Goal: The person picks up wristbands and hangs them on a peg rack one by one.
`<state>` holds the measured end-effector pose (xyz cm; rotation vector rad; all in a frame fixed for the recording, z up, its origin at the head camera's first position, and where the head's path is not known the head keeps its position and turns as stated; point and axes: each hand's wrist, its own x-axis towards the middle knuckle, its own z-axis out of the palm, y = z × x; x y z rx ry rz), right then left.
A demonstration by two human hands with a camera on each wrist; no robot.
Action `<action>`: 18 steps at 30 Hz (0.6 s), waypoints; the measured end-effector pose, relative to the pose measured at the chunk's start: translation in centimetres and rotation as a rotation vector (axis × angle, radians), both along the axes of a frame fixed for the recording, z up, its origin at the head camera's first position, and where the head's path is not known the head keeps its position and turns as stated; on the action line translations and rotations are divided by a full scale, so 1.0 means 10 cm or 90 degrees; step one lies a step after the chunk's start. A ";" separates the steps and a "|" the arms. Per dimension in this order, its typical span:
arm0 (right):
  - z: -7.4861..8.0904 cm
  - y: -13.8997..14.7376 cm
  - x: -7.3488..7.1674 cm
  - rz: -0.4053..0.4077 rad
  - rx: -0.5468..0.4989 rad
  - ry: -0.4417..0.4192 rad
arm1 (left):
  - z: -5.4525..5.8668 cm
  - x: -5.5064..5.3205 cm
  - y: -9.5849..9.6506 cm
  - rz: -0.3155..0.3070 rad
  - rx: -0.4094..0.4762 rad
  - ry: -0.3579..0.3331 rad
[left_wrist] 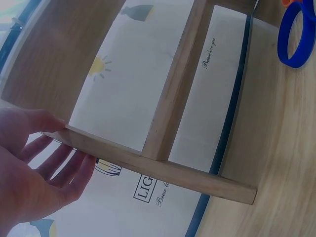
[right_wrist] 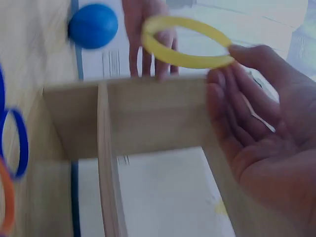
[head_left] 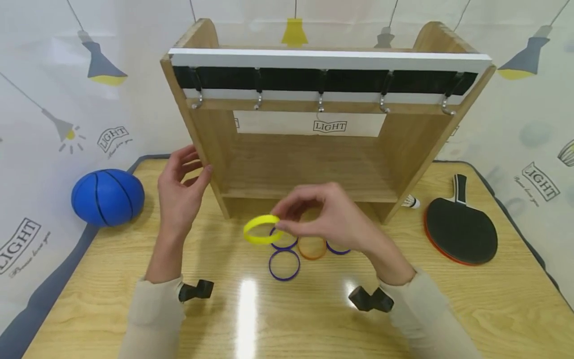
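- Right hand (head_left: 329, 214): thumb and fingertips pinch the yellow ring (head_left: 257, 240) by its right side.
- Yellow ring: raised above the counter (head_left: 211, 324), between the two hands, well inside the counter's left and right edges.
- Left hand (head_left: 181, 187): fingers loosely spread, touching the left side of the wooden rack (head_left: 309, 162).
- Orange ring (head_left: 312, 259): on the counter, beneath the right hand.

Glare streaks the table (head_left: 305, 319) in the bright head view; both wrist views are dimmer, softer.
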<state>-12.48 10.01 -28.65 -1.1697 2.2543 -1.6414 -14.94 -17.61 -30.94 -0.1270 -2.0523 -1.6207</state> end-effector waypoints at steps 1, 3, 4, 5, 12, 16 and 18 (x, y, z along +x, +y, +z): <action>0.03 -0.06 -0.03 -0.004 -0.025 -0.021 | 0.01 0.01 0.01 -0.001 0.003 0.000; 0.08 -0.19 -0.08 -0.015 -0.073 -0.057 | 0.02 0.01 0.01 -0.004 0.008 0.000; 0.10 -0.26 -0.10 -0.021 -0.099 -0.077 | 0.02 0.01 0.02 -0.005 0.008 0.000; 0.13 -0.32 -0.11 -0.026 -0.127 -0.093 | 0.02 0.01 0.02 -0.008 0.010 -0.001; 0.34 -0.75 -0.24 -0.062 -0.336 -0.190 | 0.04 0.03 0.03 -0.011 -0.015 0.033; 0.42 -0.92 -0.31 -0.097 -0.425 -0.226 | 0.03 0.02 0.02 -0.014 0.000 0.040; 0.45 -0.99 -0.35 -0.102 -0.465 -0.243 | 0.03 0.02 0.02 -0.010 0.003 0.032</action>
